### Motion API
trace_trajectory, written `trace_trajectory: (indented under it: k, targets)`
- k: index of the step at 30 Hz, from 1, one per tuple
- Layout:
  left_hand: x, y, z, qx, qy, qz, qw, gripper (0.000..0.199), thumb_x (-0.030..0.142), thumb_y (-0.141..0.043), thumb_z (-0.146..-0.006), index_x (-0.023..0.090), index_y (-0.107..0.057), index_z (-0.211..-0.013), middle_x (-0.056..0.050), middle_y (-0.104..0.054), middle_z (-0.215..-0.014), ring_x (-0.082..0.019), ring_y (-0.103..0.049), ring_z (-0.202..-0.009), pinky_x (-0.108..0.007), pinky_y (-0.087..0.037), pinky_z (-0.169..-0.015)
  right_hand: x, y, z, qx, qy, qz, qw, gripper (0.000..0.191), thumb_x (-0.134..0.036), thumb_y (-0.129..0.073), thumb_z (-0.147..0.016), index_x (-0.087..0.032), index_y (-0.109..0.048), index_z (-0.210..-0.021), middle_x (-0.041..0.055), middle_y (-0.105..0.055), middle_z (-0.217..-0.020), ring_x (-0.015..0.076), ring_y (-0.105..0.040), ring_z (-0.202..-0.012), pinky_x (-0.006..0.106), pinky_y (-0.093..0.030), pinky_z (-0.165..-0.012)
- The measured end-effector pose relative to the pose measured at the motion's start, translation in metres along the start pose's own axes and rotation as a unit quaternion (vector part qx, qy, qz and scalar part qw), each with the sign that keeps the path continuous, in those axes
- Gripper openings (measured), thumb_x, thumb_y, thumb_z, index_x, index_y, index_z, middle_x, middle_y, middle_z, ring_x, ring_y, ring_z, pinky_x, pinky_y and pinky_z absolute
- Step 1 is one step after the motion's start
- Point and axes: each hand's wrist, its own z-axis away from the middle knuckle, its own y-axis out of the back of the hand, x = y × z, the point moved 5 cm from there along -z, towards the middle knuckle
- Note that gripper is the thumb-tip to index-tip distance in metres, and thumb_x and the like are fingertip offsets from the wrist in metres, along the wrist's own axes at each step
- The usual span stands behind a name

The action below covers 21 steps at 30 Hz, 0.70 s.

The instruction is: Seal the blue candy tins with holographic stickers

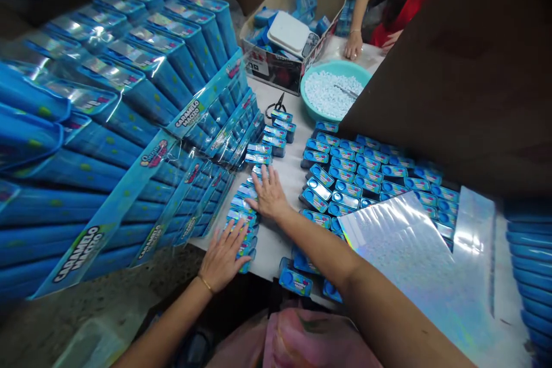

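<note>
At the near edge of the white table [268,244], a blue rectangular plastic box with a printed label [295,283] lies with its long axis left to right. Left of it, the left hand [221,256] is spread wide, fingertips resting on the near part of a row of small blue, label-topped boxes [242,217]. The row runs along the table's left side, pointing away from the person and slightly right; each box's long axis lies roughly crosswise to it. Farther along, the right hand [269,195] is also spread wide, palm down, fingers over the row's far part. To the right, a shiny clear plastic sheet [401,236] partly covers a block of similar blue boxes [345,178]. A tall stack of shrink-wrapped blue packs [181,52] stands left. Beyond are black-handled scissors [278,106], a round turquoise bowl [314,110] of pale pieces, a filled cardboard carton [271,69] and a co-worker's hand [353,45].
</note>
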Motion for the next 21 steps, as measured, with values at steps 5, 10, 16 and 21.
trace_trajectory:
  k: [5,10,16,21]
  targets:
    - [-0.041,0.006,0.004,0.045,0.058,0.022,0.997,0.066,0.042,-0.042,-0.08,0.029,-0.02,-0.141,-0.004,-0.028,-0.144,-0.028,-0.022,-0.134,-0.054,-0.015,-0.107,-0.022,0.009,-0.03,0.01,0.055,-0.004,0.998,0.062,-0.054,-0.044,-0.084,-0.02,-0.033,-0.135,0.0022,-0.028,-0.145,0.0226,-0.014,-0.135,0.042,-0.017,-0.109]
    - [-0.011,0.032,-0.007,0.121,0.089,0.073,0.986,0.067,0.039,-0.042,-0.081,0.026,-0.016,-0.142,-0.005,-0.019,-0.148,-0.029,-0.018,-0.135,-0.053,-0.019,-0.106,0.056,0.069,0.039,0.044,0.014,-0.023,0.999,0.044,-0.041,-0.044,-0.088,-0.03,-0.04,-0.13,-0.0052,-0.03,-0.143,0.0181,-0.019,-0.134,0.043,-0.019,-0.109]
    - [0.142,0.046,-0.097,0.057,-0.072,0.179,0.979,0.039,0.04,-0.038,-0.086,0.028,-0.051,-0.121,-0.005,-0.057,-0.12,-0.022,-0.048,-0.113,-0.038,-0.034,-0.096,0.219,0.155,0.216,0.135,-0.17,-0.034,0.976,0.03,-0.026,-0.041,-0.089,-0.018,-0.059,-0.111,0.0096,-0.06,-0.114,0.0192,-0.051,-0.108,0.04,-0.039,-0.093]
    - [0.234,0.028,-0.175,0.029,-0.053,0.116,0.991,0.036,0.045,-0.052,-0.078,0.021,-0.058,-0.105,-0.011,-0.057,-0.106,-0.028,-0.048,-0.1,-0.041,-0.035,-0.082,0.237,0.141,0.232,0.073,-0.1,-0.031,0.992,0.029,-0.029,-0.045,-0.089,-0.02,-0.058,-0.113,0.0089,-0.06,-0.112,0.0188,-0.05,-0.105,0.037,-0.04,-0.09]
